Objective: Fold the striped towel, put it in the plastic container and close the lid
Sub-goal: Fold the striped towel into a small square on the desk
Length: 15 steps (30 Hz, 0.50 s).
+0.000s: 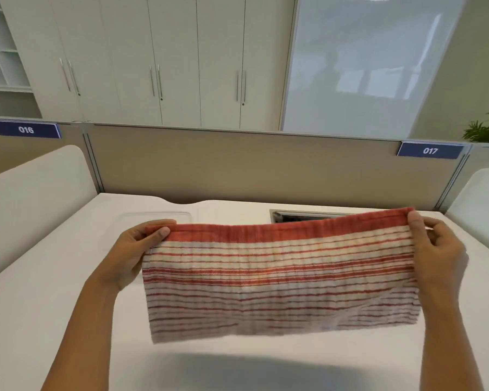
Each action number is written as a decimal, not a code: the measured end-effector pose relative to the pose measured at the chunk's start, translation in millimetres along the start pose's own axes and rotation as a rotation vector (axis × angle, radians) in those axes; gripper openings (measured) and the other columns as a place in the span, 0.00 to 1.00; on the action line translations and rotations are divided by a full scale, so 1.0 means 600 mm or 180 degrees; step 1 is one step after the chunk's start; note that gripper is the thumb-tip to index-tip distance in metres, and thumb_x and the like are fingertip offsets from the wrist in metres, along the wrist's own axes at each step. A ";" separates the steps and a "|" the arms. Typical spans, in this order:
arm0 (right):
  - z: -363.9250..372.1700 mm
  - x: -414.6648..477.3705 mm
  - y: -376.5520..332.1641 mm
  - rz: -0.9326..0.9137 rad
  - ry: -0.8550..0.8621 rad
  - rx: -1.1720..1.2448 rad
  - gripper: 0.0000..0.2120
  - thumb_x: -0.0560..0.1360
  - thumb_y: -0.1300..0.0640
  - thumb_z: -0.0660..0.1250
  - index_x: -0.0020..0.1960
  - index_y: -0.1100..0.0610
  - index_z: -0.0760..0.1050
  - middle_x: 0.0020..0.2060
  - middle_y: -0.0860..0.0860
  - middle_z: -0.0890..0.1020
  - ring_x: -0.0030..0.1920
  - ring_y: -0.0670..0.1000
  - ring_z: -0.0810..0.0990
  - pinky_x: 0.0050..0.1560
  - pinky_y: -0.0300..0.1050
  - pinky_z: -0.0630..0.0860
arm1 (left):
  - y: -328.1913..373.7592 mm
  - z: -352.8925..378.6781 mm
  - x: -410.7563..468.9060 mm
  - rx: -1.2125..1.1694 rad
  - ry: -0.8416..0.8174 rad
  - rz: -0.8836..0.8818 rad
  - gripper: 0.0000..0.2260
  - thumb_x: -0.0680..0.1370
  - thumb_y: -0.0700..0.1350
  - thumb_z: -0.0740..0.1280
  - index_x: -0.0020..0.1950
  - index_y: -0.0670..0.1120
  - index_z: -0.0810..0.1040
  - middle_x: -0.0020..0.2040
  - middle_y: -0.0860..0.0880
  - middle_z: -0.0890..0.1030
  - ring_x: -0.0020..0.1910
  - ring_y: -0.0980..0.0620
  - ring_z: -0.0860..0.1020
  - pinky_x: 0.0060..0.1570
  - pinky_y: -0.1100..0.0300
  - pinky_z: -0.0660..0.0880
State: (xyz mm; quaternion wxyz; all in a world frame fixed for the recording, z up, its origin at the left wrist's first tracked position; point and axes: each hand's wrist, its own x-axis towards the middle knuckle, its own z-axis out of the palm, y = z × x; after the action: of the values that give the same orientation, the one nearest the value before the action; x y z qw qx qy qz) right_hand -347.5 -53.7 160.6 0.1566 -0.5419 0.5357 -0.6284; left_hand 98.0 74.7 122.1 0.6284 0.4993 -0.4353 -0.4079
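A red-and-white striped towel (280, 277) hangs in the air above the white desk, stretched wide with its solid red band along the top. My left hand (137, 249) pinches the upper left corner. My right hand (435, 249) pinches the upper right corner. The lower edge hangs free and casts a shadow on the desk below. A clear plastic container (156, 217) lies on the desk behind my left hand; most of it is hidden by the hand and the towel, and I cannot tell whether its lid is on.
The white desk (54, 292) is bounded by a beige partition (237, 165) at the back and white side panels. A cable opening (299, 216) sits in the desk behind the towel. White cupboards and a glass board stand beyond.
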 end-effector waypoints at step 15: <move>0.037 -0.093 0.236 0.1382 -0.1869 -0.1558 0.21 0.77 0.46 0.62 0.63 0.57 0.73 0.55 0.58 0.82 0.48 0.55 0.79 0.57 0.51 0.74 | -0.208 0.050 -0.016 0.1762 0.1250 -0.1655 0.17 0.73 0.47 0.69 0.58 0.40 0.79 0.55 0.39 0.82 0.54 0.40 0.79 0.59 0.46 0.74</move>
State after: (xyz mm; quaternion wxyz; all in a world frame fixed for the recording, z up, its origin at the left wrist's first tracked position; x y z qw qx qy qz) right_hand -362.8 -74.8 9.2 0.2976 -0.5935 0.7031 -0.2548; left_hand 56.6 54.6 1.8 0.4179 0.8104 -0.2600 -0.3177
